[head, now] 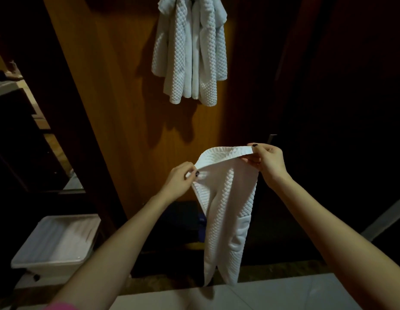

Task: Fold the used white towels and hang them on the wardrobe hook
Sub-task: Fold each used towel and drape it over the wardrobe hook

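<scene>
Quilted white towel (228, 209), pinched by both hands

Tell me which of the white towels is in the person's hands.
The lower towel, pinched at its top edge by the left hand and right hand. The other towels hang bunched high on the wooden wardrobe panel.

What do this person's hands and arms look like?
Both forearms are bare, with no watch, bracelets or rings showing. The left hand and right hand have dark-painted nails. A strip of pink cloth shows at the bottom edge by the left arm, perhaps a sleeve.
</scene>
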A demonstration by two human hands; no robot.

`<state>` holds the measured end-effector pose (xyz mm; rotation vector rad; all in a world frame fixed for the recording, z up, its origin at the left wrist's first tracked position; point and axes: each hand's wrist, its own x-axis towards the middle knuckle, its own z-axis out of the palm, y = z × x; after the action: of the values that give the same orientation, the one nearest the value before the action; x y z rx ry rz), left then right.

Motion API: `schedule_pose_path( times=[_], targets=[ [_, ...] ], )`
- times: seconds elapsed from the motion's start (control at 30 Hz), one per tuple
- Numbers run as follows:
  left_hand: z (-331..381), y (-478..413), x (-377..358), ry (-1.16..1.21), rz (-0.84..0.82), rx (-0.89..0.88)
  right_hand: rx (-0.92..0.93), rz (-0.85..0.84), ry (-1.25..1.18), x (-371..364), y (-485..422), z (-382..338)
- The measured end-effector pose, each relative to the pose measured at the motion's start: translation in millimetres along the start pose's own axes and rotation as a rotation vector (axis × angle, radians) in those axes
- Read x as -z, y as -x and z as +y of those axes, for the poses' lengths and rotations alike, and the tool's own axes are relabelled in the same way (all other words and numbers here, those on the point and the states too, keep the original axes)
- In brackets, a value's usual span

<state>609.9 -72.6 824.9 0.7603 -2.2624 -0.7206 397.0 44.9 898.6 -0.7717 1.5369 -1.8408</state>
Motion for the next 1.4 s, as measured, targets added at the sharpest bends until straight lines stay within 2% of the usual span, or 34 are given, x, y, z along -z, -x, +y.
schedule_pose_path(
  times=[0.23, 0.33, 0.47, 0.6, 0.67, 0.73, 0.8, 0.87, 0.93, 1.0, 1.07, 1.23, 1.4],
  targets=[
    [18, -24, 8, 0.229, 0.044, 0.128, 0.089, 0.075, 0.293, 27, -4, 14],
    [28, -31, 12, 0.29, 0.013, 0.092, 0.031, -0.008, 0.433, 43, 0, 23],
    [34, -38, 18, 0.262, -0.028, 0.042, -0.044, -0.157, 0.759, 55, 2, 35],
    [40, -39, 30, 0.245, -0.091, 0.016, -0.019, -0.359, 1.158, 55, 0, 51],
    [40, -37, 38, 0.218, -0.11, 0.002, 0.061, -0.448, 1.357, 51, -1, 58],
    [36, -34, 51, 0.187, -0.102, 0.015, 0.22, -0.521, 1.567, 47, -4, 66],
    [31, -32, 65, 0.175, -0.095, 0.023, 0.34, -0.537, 1.656, 43, -5, 74],
    [24, -29, 82, 0.157, -0.093, 0.036, 0.406, -0.549, 1.561, 36, -8, 75],
    [17, -24, 99, 0.124, -0.086, 0.076, 0.425, -0.56, 1.324, 23, -11, 70],
    [7, -17, 114, 0.114, -0.047, 0.135, 0.365, -0.52, 1.103, 10, -16, 60],
    [-1, -9, 126, 0.11, -0.026, 0.196, 0.292, -0.474, 0.985, -2, -21, 49],
    [-14, 9, 141, 0.045, -0.013, 0.289, 0.285, -0.431, 0.847, -22, -26, 31],
    [-15, 10, 150, 0.001, 0.053, 0.347, 0.349, -0.453, 0.829, -34, -22, 22]
  ],
)
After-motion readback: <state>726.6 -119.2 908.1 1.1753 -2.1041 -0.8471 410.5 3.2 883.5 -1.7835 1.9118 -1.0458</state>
